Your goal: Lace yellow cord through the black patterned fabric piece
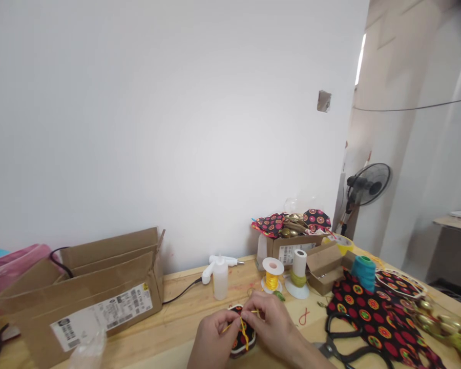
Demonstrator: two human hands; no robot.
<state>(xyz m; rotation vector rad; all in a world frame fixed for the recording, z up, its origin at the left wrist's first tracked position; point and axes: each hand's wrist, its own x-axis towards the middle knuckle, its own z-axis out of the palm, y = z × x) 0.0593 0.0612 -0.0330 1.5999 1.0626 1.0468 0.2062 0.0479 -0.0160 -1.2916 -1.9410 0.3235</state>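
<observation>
My left hand (211,335) and my right hand (271,323) meet low in the view over a small black patterned fabric piece (241,341) lying on the wooden table (180,323). Both hands pinch a yellow cord (244,330) that loops across the piece. The fingers of each hand are closed on the cord. My left hand also rests against the fabric piece's left edge.
Behind the hands stand a yellow cord spool (272,275), an olive thread cone (298,277), a teal spool (363,272) and a small plastic bottle (220,279). Black scissors (346,346) lie on patterned fabric (380,315) at right. An open cardboard box (84,292) sits left.
</observation>
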